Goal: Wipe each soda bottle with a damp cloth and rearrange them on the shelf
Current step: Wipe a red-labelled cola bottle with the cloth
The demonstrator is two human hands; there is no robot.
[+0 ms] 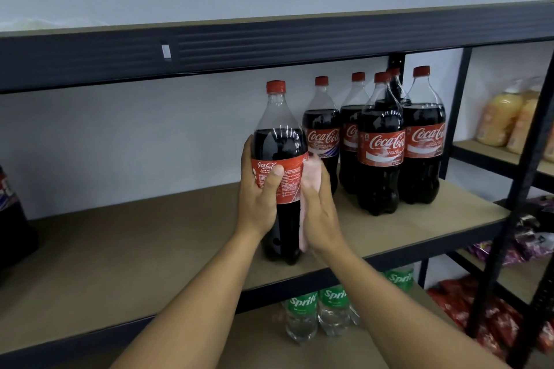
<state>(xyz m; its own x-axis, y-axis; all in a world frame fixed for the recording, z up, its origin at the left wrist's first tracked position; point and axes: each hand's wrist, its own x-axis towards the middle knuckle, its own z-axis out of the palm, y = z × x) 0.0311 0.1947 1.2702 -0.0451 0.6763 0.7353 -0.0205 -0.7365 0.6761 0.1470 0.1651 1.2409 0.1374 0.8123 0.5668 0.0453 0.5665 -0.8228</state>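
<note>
Red-capped cola bottle (278, 159), clear plastic, dark contents, red label: upright with a slight lean, low over the front part of the brown shelf board (150, 249). Whether its base rests on the board cannot be told.

Left hand (259, 189): clamped round the bottle's left side at label height, thumb across the label front, fingers wrapped behind.

Right hand (319, 204): on the bottle's right side, opposite the left hand, cupped over a pink cloth (311, 171) and pressing it to the label and lower body. The cloth hangs down along the bottle under the palm.

Five more cola bottles (380, 144): same type, standing in a close cluster on the same board, just right of the held bottle and further back.

Dark bottle (12, 219): far left edge of the board, only partly seen.

Black metal beam (269, 48): front of the shelf above.

Sprite bottles (302, 308): green labels, on the shelf below.

Neighbouring rack, right: yellow-orange drink bottles (497, 120) above, purple packets (509, 249) and red packets (467, 302) lower down.
</note>
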